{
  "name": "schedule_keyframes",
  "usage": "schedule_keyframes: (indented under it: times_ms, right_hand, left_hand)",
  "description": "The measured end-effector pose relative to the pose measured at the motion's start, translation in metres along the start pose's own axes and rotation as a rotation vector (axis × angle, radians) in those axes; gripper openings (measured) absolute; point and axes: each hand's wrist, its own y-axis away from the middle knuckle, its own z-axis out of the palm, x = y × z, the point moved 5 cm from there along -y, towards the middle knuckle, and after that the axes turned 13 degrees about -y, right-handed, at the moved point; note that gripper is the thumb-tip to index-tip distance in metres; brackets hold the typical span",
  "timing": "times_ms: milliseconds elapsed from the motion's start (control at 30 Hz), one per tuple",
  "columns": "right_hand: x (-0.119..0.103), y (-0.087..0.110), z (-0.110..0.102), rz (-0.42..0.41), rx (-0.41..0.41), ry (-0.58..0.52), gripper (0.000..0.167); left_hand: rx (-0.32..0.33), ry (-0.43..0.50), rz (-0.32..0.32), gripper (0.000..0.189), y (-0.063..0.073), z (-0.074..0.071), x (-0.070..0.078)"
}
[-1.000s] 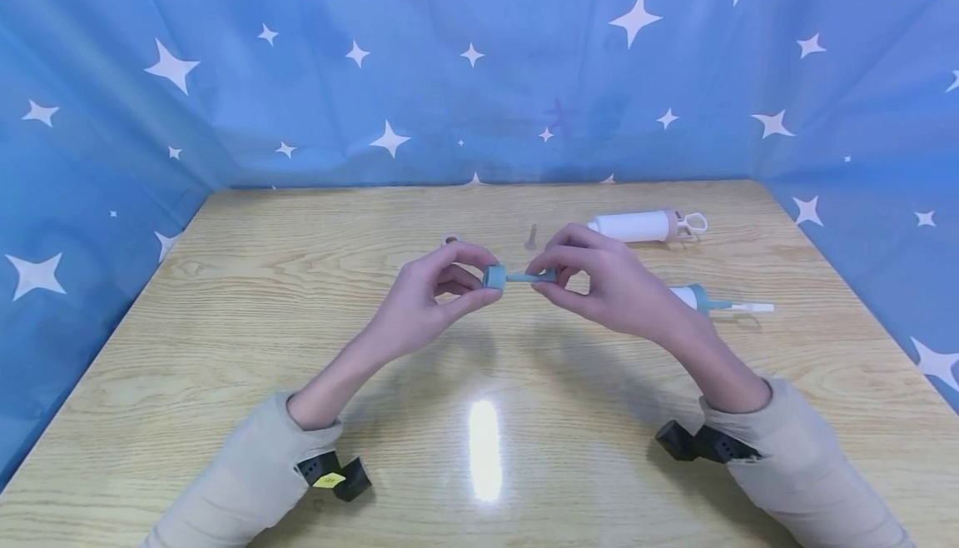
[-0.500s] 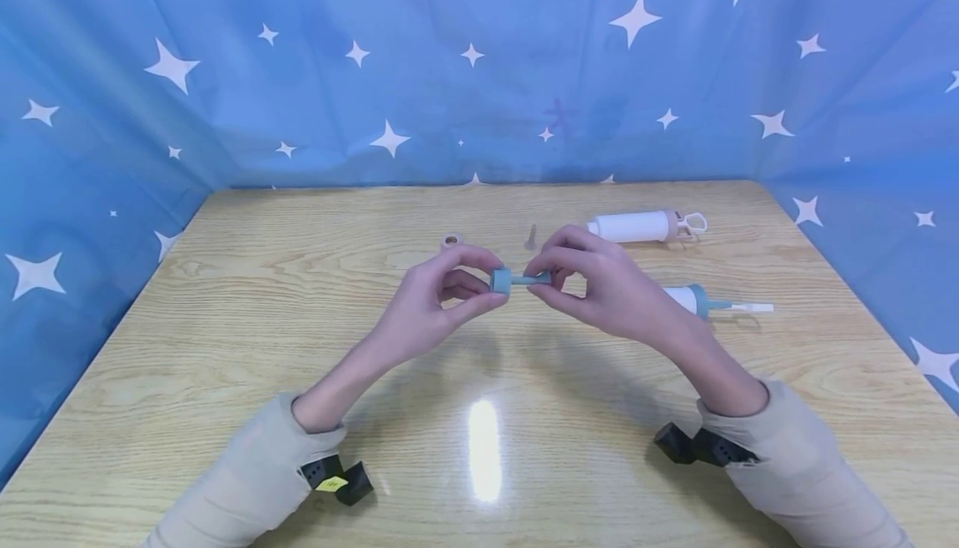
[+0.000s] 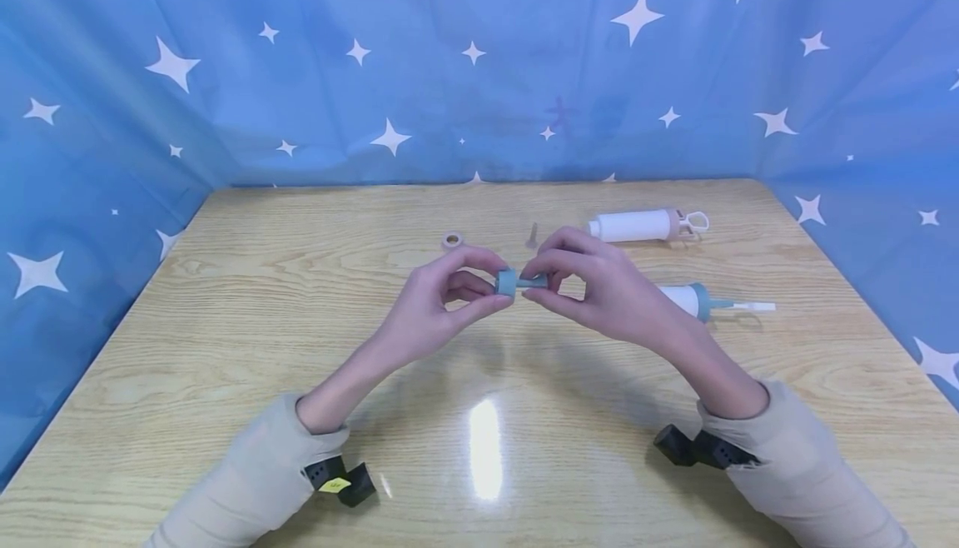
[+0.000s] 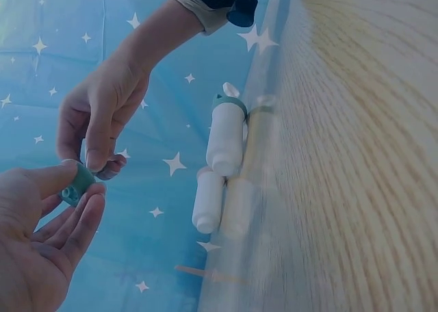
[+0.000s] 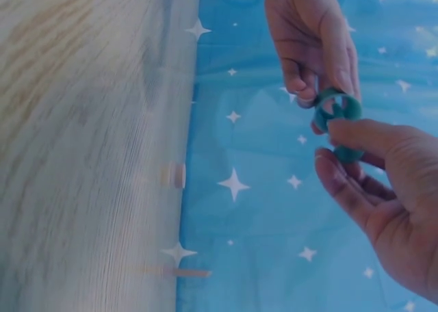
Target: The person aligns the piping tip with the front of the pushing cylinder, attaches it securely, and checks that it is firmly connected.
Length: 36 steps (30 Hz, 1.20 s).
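Observation:
Above the table my left hand (image 3: 438,302) pinches a teal ring-shaped cap (image 3: 505,282) between thumb and fingers. Its hollow side shows in the right wrist view, a teal ring (image 5: 351,108) with an opening. From the right, my right hand (image 3: 603,286) pinches a slim teal stem piece (image 3: 534,282) that points at the cap. The stem's inner end meets the cap's side in the head view, and fingers cover part of its outer end. In the left wrist view the teal cap (image 4: 79,183) sits between both hands' fingertips.
A white bottle with a pink collar and loop (image 3: 633,226) lies at the back right. Nearer lies a white bottle with a teal collar and spout (image 3: 683,299), partly behind my right wrist. A small pinkish ring (image 3: 452,240) and a thin pinkish stem piece (image 3: 533,236) rest behind my hands.
My left hand has shifted slightly right with the cap, and my right hand slightly left. Less of the stem shows between them. The pinkish ring has come out from behind my left hand.

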Motion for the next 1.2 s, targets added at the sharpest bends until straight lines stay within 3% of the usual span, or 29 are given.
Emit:
schedule_keyframes:
  times_ms: [400,700,967,1200]
  right_hand:
    - [-0.0033,-0.0016,0.0017,-0.038,0.014,-0.074,0.027]
    - [-0.0066,-0.0017,0.0013,-0.134,0.031,-0.104,0.031]
    - [-0.0042,-0.0009,0.0006,-0.039,0.021,-0.168,0.03]
    - [-0.0029,0.0005,-0.0001,0.037,0.023,-0.31,0.031]
  left_hand:
    - [0.0,0.015,0.026,0.03,0.0001,0.0013,0.0003]
    - [0.015,0.008,0.047,0.031,-0.0002,0.0002,0.0024]
    - [0.025,0.016,0.059,0.031,0.0,-0.0005,0.0036]
    - [0.037,0.028,0.063,0.032,0.0,-0.0018,0.0047]
